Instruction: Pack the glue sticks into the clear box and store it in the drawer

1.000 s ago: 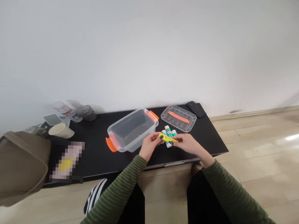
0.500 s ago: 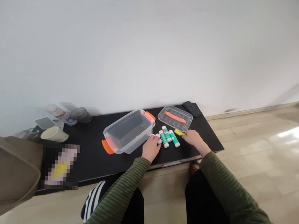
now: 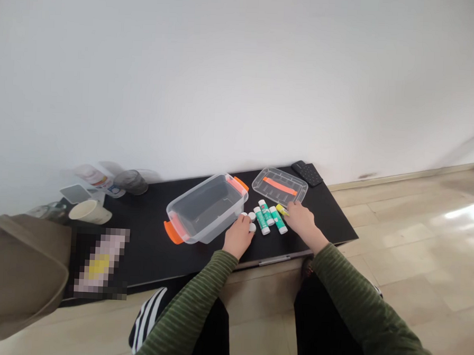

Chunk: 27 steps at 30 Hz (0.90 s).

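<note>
My left hand [image 3: 237, 237] is curled around a few white round-topped things [image 3: 252, 227] beside the clear plastic box [image 3: 204, 235]. Their lower parts are hidden behind my fingers. Just right of them, several green-and-white glue sticks [image 3: 262, 220] lie side by side on the black table [image 3: 149, 247]. A yellow highlighter-like stick [image 3: 282, 209] touches or nearly touches the rightmost glue stick, its near end in the fingers of my right hand [image 3: 301, 223]. Behind that hand lies the clear lid [image 3: 263, 193] with an orange strip. The box stands without a lid, its orange clips folded outward.
Black folded objects [image 3: 309, 174] lie at the table's back right corner. To the left are a paper cup [image 3: 90, 212], a dark grey jar-like thing [image 3: 131, 182], a white bottle [image 3: 97, 178] and a blurred-out item [image 3: 101, 263]. A brown cloth-like shape [image 3: 21, 277] fills the lower left.
My right hand has moved left, bringing the yellow stick closer to the green glue sticks. My left hand has stayed by the white tops. The whole view has shifted slightly.
</note>
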{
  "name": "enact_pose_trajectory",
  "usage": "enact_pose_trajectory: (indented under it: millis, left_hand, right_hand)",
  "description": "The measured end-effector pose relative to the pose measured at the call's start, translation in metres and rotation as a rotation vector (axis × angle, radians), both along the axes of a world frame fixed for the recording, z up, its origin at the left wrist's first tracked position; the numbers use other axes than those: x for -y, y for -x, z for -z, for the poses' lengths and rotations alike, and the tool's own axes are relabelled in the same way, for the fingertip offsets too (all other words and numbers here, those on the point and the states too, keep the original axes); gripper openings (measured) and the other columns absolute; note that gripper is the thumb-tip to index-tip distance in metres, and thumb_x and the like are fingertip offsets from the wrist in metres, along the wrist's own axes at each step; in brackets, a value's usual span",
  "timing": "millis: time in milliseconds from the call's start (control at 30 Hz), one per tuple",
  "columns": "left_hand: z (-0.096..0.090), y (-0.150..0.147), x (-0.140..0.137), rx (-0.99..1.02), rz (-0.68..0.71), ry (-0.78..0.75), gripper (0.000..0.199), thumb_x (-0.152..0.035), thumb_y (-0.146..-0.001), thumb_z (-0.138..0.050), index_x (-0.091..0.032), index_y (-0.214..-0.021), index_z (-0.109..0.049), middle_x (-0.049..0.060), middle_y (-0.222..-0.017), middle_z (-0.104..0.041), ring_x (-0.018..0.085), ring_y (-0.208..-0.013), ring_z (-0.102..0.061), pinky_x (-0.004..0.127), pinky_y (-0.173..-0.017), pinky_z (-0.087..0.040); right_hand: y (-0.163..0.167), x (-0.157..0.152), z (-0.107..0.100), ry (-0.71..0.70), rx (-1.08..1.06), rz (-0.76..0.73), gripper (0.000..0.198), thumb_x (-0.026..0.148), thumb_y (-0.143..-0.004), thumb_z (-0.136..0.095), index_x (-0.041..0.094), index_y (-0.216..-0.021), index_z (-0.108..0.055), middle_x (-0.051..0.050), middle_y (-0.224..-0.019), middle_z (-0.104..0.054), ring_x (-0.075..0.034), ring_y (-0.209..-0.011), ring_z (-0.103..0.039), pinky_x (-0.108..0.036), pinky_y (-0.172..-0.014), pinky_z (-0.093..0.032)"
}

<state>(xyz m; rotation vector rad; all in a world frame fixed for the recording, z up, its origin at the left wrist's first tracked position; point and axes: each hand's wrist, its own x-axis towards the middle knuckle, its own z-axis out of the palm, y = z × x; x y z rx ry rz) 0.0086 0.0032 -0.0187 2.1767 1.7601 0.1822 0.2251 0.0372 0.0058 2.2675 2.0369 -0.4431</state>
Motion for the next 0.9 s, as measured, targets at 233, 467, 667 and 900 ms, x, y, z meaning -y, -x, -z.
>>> enact_pose_trajectory:
  millis: [233, 467, 667, 900]
  left_hand:
    - [-0.011, 0.005, 0.000, 0.396, -0.101, 0.011, 0.015, -0.024, -0.081, -0.061, -0.022, -0.093, -0.053, 0.004, -0.093, -0.068, 0.021, -0.089, -0.065, 0.032, -0.077, -0.046]
    - [-0.002, 0.001, -0.003, 1.180, -0.274, 0.310, 0.029, -0.022, -0.076, -0.071, -0.017, -0.100, -0.055, 0.009, -0.094, -0.071, 0.020, -0.089, -0.068, 0.038, -0.084, -0.055]
    - [-0.011, 0.000, 0.001, 1.595, -0.423, 0.553, 0.022, -0.024, -0.083, -0.068, -0.014, -0.100, -0.059, 0.011, -0.102, -0.071, 0.018, -0.090, -0.071, 0.038, -0.096, -0.053]
    - [-0.018, -0.001, 0.002, 1.811, -0.547, 0.613, 0.013, -0.022, -0.089, -0.060, -0.011, -0.096, -0.064, 0.014, -0.106, -0.072, 0.021, -0.101, -0.070, 0.035, -0.100, -0.051]
  right_hand:
    - [0.015, 0.015, 0.010, 0.103, -0.048, -0.087, 0.038, 0.035, -0.087, -0.056, 0.017, -0.120, -0.052, -0.017, -0.120, -0.062, -0.032, -0.106, -0.063, -0.037, -0.080, -0.047]
    - [0.019, 0.008, 0.019, 0.143, -0.052, -0.047, 0.036, 0.033, -0.085, -0.055, 0.016, -0.117, -0.056, -0.017, -0.117, -0.066, -0.031, -0.106, -0.064, -0.036, -0.078, -0.047]
    - [0.010, 0.009, 0.005, 0.118, -0.097, -0.088, 0.029, 0.038, -0.085, -0.056, 0.015, -0.101, -0.064, -0.016, -0.107, -0.070, -0.030, -0.099, -0.066, -0.031, -0.075, -0.044]
    - [0.004, 0.031, -0.017, -0.082, -0.550, -0.190, 0.019, 0.034, -0.085, -0.060, 0.019, -0.096, -0.060, -0.004, -0.090, -0.071, -0.016, -0.081, -0.065, -0.024, -0.071, -0.043]
